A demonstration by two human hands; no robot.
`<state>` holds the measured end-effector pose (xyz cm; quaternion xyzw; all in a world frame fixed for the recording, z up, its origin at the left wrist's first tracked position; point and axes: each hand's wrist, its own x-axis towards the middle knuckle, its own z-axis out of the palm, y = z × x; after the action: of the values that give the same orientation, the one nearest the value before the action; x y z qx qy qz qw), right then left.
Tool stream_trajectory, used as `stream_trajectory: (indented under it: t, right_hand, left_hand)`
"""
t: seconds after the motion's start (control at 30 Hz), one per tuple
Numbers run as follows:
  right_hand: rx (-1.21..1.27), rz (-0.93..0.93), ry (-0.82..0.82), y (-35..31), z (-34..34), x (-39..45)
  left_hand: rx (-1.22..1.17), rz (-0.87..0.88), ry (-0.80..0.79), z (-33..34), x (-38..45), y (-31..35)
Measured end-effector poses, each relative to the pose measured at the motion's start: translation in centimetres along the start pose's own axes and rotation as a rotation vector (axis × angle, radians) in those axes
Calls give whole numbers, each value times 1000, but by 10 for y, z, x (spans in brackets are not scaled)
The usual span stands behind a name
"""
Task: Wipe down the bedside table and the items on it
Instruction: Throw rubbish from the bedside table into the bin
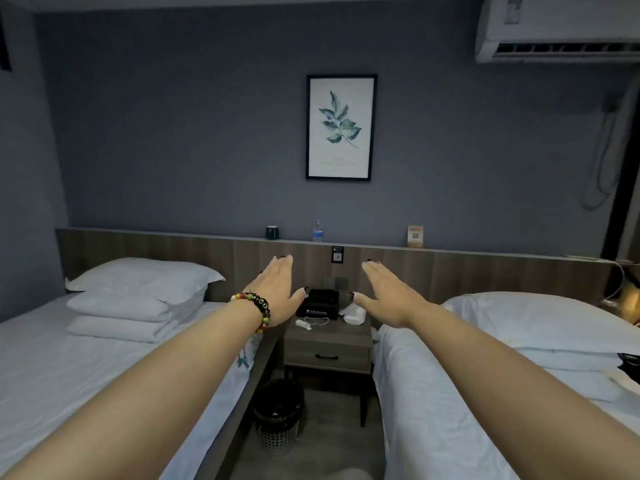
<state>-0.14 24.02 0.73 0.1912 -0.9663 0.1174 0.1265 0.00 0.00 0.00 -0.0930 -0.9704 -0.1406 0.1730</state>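
A grey-brown wooden bedside table [327,344] with one drawer stands between two beds, some way ahead of me. On its top lie a black tissue box [320,304], a white remote or handset [355,315] and a small white item with a cord [306,323]. My left hand [277,294], with a bead bracelet on the wrist, is stretched out flat, palm down, to the left of the table. My right hand [384,294] is held out flat the same way to its right. Both hands are empty and hover in the air, touching nothing.
A white bed with stacked pillows [138,299] lies left, another bed [502,375] right. A black mesh bin [277,412] stands on the floor in the narrow aisle. On the headboard ledge sit a dark mug [272,232], a water bottle [317,231] and a small card [415,236].
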Motion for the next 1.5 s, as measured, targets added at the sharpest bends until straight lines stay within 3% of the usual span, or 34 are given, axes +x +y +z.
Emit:
stream_trajectory:
  t: [0.27,0.63,1.0,1.5]
  right_hand:
    - [-59,8,6,-3,26,52]
    - [-32,53,10,-47,83,169]
    - [233,166,74,-81,146,283]
    - [180,170,-66,11,220,412]
  left_hand:
    - [33,12,-27,3,35,-44]
    - [-37,111,-51,14,108,-158]
    - [-69,164,-112,47,191,-261]
    - [-217,103,-236,152,329,-294]
